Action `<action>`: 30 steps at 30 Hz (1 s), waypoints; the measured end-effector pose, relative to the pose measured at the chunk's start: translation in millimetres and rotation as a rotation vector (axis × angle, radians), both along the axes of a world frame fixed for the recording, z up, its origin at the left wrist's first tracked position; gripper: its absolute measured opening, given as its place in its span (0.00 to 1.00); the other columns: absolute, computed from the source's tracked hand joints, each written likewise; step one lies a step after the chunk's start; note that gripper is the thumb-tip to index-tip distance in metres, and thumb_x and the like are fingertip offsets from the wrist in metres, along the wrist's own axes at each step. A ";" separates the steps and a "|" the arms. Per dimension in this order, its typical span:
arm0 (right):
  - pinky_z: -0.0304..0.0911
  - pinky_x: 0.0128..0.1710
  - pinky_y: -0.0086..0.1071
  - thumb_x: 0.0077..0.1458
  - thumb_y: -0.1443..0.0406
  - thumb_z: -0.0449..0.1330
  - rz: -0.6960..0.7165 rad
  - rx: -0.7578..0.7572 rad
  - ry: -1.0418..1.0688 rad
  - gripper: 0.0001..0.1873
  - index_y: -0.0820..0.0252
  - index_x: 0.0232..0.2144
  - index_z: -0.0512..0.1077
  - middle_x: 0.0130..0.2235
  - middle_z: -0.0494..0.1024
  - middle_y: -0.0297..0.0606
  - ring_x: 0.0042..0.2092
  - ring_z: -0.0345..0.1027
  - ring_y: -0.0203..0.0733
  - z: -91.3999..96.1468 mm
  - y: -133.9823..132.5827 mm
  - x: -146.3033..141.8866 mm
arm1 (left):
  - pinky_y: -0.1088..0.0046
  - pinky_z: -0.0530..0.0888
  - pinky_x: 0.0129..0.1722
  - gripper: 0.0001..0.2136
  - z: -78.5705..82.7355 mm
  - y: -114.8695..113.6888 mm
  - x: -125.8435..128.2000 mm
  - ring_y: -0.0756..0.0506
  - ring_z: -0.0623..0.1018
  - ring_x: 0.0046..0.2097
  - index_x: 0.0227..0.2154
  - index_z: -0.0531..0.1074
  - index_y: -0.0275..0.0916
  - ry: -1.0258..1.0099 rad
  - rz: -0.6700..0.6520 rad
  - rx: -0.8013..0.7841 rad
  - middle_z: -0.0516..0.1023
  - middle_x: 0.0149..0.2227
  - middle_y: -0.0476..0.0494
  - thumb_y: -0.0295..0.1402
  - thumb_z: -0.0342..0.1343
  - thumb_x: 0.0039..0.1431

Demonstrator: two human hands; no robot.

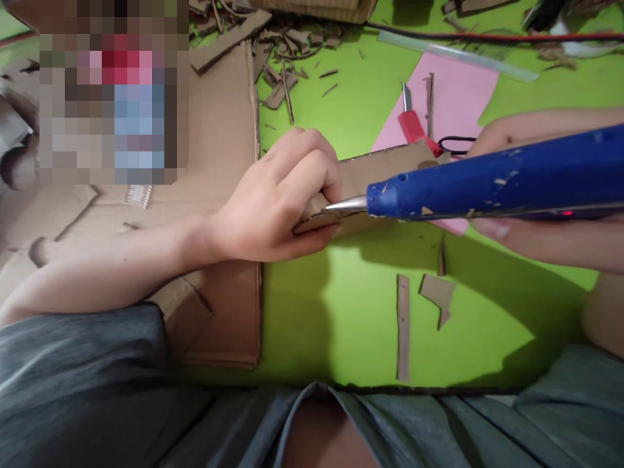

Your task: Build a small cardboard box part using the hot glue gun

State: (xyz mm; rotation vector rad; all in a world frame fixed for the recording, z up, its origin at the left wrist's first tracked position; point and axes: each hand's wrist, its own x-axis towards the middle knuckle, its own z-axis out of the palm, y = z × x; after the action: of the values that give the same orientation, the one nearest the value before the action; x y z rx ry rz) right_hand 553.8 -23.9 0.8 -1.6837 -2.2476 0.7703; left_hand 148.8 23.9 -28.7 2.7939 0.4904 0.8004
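Note:
Held over the table, a piece of cardboard [385, 162] is pinched in my left hand [287, 195], with its corrugated edge turned toward me. From the right, my right hand [502, 227] grips a blue glue gun [487, 179], whose body covers much of that hand. A small red light glows on its lower side. The glue gun's pointed metal nozzle [347, 203] is at the cardboard's edge, close to my left fingers; whether it touches is hard to tell. Behind the cardboard lies a red-handled craft knife [412, 123], its blade pointing away.
A large cardboard sheet [229, 162] covers the left of the green table [297, 325]. Cardboard scraps [292, 45] are piled at the back. Pink paper [453, 84] lies under the knife, near a clear glue stick [468, 57]. A cardboard strip [403, 328] lies near the front edge.

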 end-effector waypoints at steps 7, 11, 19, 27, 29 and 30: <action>0.88 0.50 0.46 0.66 0.32 0.69 0.171 0.092 0.164 0.27 0.44 0.39 0.80 0.36 0.82 0.27 0.39 0.83 0.41 14.6 2.0 -39.6 | 0.40 0.84 0.66 0.15 7.5 -5.4 5.8 0.32 0.83 0.60 0.50 0.76 0.45 0.071 0.093 -0.294 0.81 0.53 0.35 0.51 0.58 0.78; 0.83 0.36 0.40 0.68 0.44 0.73 0.182 0.024 0.279 0.16 0.44 0.39 0.79 0.33 0.80 0.25 0.37 0.82 0.38 25.8 -2.5 -55.8 | 0.37 0.81 0.69 0.14 10.2 -6.5 8.8 0.30 0.80 0.61 0.50 0.77 0.45 0.077 0.093 -0.371 0.80 0.55 0.33 0.50 0.59 0.75; 0.84 0.41 0.45 0.62 0.29 0.70 0.044 0.169 0.126 0.30 0.44 0.39 0.79 0.37 0.82 0.25 0.40 0.84 0.41 24.4 -12.6 -52.5 | 0.38 0.79 0.71 0.17 11.2 -5.5 8.3 0.30 0.80 0.62 0.49 0.78 0.46 0.051 0.105 -0.449 0.80 0.53 0.34 0.54 0.63 0.75; 0.81 0.38 0.39 0.65 0.45 0.74 0.105 0.003 0.294 0.20 0.47 0.37 0.73 0.35 0.81 0.22 0.37 0.82 0.36 24.1 -10.0 -62.3 | 0.35 0.81 0.70 0.16 9.3 -4.2 8.1 0.30 0.81 0.61 0.50 0.78 0.45 0.066 0.091 -0.394 0.80 0.54 0.33 0.52 0.60 0.77; 0.84 0.41 0.42 0.62 0.40 0.76 0.048 0.016 0.288 0.22 0.46 0.37 0.76 0.34 0.81 0.23 0.37 0.83 0.39 22.9 -11.2 -59.9 | 0.36 0.81 0.68 0.15 8.6 -3.7 8.0 0.30 0.81 0.60 0.50 0.77 0.45 0.068 0.086 -0.380 0.80 0.53 0.33 0.51 0.60 0.76; 0.85 0.42 0.44 0.62 0.38 0.76 0.014 0.048 0.264 0.24 0.45 0.37 0.78 0.33 0.81 0.25 0.38 0.83 0.41 21.9 -11.7 -57.1 | 0.36 0.81 0.68 0.14 8.6 -3.6 7.9 0.30 0.81 0.60 0.50 0.77 0.45 0.066 0.083 -0.377 0.80 0.53 0.32 0.50 0.60 0.76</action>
State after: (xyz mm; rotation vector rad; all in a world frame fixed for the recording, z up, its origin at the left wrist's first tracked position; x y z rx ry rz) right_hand 496.8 -35.6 22.8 -1.4509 -2.0811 0.8779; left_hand 156.7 20.3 -20.1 2.4689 0.6933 0.5629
